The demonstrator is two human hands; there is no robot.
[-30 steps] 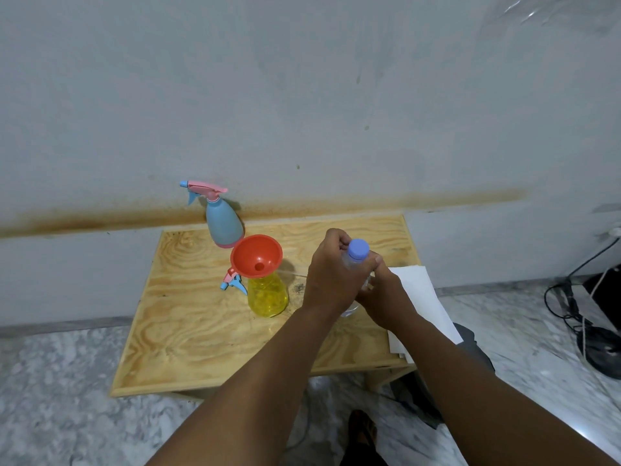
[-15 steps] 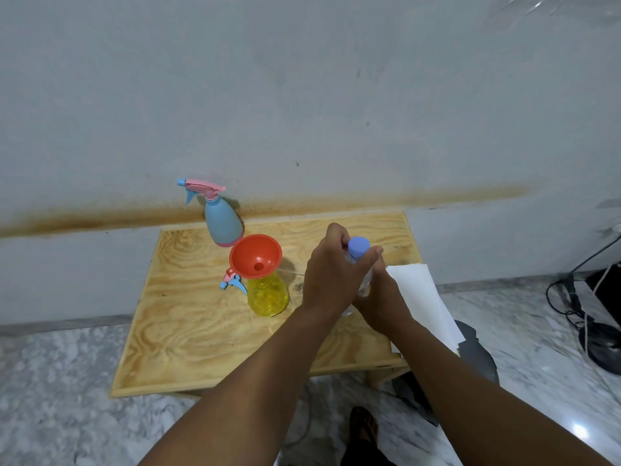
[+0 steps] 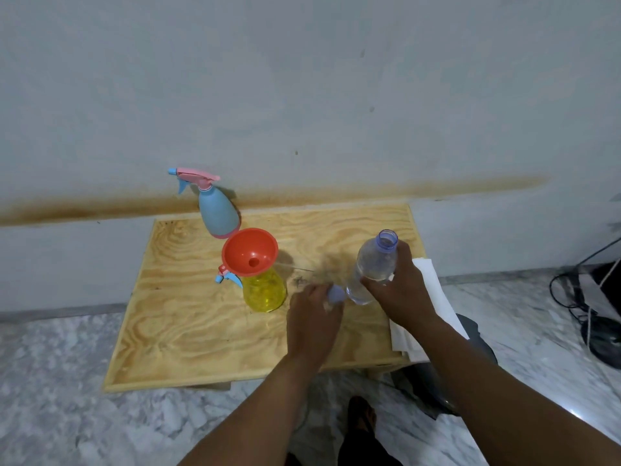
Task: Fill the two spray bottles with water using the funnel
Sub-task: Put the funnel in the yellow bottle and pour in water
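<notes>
Head view: seen from above, looking forward and down at a small wooden table (image 3: pixel 188 331) set against a pale wall, with a marbled floor around it.
Right hand (image 3: pixel 400 290): wrapped around the lower body of a clear water bottle (image 3: pixel 374 264), fingers closed on it. The bottle is upright, its mouth uncovered, and it is held over the right part of the table.
Left hand (image 3: pixel 312 321): low over the table, just left of the bottle's base, with fingertips pinching a small blue cap (image 3: pixel 335 294). The cap is blurred.
Yellow spray bottle (image 3: pixel 263 290): standing near the middle of the table, left of both hands and apart from them. Its pink and blue spray head (image 3: pixel 225 275) lies beside its neck on the left side.
Funnel (image 3: pixel 250 252): orange-red, seated in the mouth of the yellow spray bottle, wide end up and slightly tilted.
Blue spray bottle (image 3: pixel 216 213): upright at the back of the table near the wall, just behind the funnel, with its pink trigger head screwed on and its nozzle pointing left.
White paper (image 3: pixel 433 290): lying on the table's right edge, partly hidden under the right forearm.
Floor at right: dark cables (image 3: pixel 571 290) and a dark object, too cropped to identify.
</notes>
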